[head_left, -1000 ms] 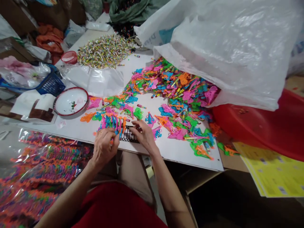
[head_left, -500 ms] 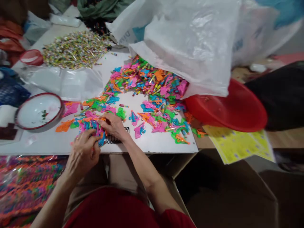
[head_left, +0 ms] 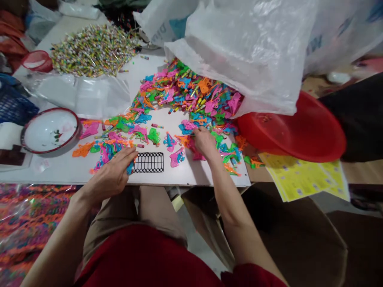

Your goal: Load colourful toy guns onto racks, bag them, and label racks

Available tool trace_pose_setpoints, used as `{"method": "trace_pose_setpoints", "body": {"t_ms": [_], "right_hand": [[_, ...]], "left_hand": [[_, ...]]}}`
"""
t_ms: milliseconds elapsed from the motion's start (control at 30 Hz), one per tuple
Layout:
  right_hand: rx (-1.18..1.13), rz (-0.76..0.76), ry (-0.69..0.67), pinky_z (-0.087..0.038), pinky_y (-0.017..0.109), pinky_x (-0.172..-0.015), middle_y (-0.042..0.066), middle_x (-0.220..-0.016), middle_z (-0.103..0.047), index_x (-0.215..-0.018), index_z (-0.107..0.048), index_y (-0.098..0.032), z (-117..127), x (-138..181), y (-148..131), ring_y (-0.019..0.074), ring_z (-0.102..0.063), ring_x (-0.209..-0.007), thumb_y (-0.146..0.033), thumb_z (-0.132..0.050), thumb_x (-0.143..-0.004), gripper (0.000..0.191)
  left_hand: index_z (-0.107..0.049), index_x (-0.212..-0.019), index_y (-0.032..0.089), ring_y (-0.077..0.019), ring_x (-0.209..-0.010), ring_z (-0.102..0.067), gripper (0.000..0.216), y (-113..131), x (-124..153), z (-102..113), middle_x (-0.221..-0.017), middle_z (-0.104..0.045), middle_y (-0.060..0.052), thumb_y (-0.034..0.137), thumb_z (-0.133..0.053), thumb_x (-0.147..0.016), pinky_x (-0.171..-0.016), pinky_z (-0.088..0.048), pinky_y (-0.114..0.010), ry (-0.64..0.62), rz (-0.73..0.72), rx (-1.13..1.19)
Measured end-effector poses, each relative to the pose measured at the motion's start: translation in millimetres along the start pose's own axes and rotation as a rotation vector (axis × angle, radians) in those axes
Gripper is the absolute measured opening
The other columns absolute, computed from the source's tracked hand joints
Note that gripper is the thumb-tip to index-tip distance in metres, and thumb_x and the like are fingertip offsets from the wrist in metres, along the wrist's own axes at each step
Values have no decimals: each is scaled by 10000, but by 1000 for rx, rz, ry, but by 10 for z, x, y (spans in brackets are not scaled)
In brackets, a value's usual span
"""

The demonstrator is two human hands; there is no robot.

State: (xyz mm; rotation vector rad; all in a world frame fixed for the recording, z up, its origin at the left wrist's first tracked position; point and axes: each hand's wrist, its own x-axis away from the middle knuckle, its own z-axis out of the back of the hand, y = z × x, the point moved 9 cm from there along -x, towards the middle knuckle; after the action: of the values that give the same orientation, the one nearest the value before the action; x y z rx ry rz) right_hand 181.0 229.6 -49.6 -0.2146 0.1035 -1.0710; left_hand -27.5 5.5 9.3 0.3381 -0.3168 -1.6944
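My left hand (head_left: 116,169) lies with fingers stretched out together against a packed row of small plastic toy guns (head_left: 107,153), in pink, blue, green and orange. To the right of its fingertips a black grid rack (head_left: 149,162) shows bare openings; its left part is hidden by the hand and the toys. My right hand (head_left: 206,142) reaches down into loose toy guns (head_left: 187,125) on the right of the white table. Its fingers are bent and close together among them; what they grip is hidden. A pink and blue pair of toy guns (head_left: 177,158) lies between rack and right hand.
A big heap of toy guns (head_left: 206,89) spills from a white plastic sack (head_left: 248,52). Beside it stands a red basin (head_left: 299,131) near yellow printed sheets (head_left: 305,175). A red-rimmed enamel bowl (head_left: 49,129), clear bags (head_left: 89,95) and a heap of small tubes (head_left: 92,50) are on the left.
My right hand has left the row of toys beside the left hand and moved right to the loose toy guns. My left hand has flattened against the row. More of the rack shows.
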Motion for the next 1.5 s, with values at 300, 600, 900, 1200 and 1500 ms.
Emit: {"method": "trace_pose_setpoints", "body": {"t_ms": [300,600,900,1200,1500], "right_hand": [[-597,30,211,-453,283,-651,29,-807,-631,-972,-611,-184,119,453,-417,163,-556,-695,-317,-618,-834,191],[-1156,-76,-108,-526,277,-632,18,-715,-676,-845,-649,-181,-1032,1023,-1634,162,-635,-642,-289,-553,-865,146],[-498,213,-43,-525,284,-674,121,-965,-623,-1018,-603,-154,-976,1132,-1996,203,-607,-822,-271,-456,-967,194],[-345,534,-190,-490,285,-674,76,-947,-587,-1039,-516,-146,-804,1013,-2185,178,-576,-775,-181,-334,-1003,189],[-477,506,-186,-466,280,-625,74,-955,-591,-1049,-549,-147,-859,1051,-2178,176,-570,-751,-185,-414,-977,158]], "left_hand": [[-383,-1427,138,-235,-1426,-303,689,-43,-61,40,-1523,-363,-116,73,-371,-741,-1181,-280,-472,-59,90,14],[-380,-1425,126,-251,-1434,-285,691,-39,-77,36,-1534,-337,-129,73,-371,-737,-1179,-275,-475,-70,102,34],[-310,-1457,111,-252,-1435,-283,702,8,-71,99,-1529,-337,-150,59,-369,-760,-1183,-279,-467,-7,41,35],[-412,-1411,184,-255,-1443,-259,660,29,-129,97,-1555,-297,-84,55,-381,-765,-1170,-299,-480,-82,44,64],[-607,-1198,146,-273,-1441,-265,448,-4,-62,65,-1573,-253,-122,106,-381,-814,-1146,-342,-454,-62,11,-16]]}}
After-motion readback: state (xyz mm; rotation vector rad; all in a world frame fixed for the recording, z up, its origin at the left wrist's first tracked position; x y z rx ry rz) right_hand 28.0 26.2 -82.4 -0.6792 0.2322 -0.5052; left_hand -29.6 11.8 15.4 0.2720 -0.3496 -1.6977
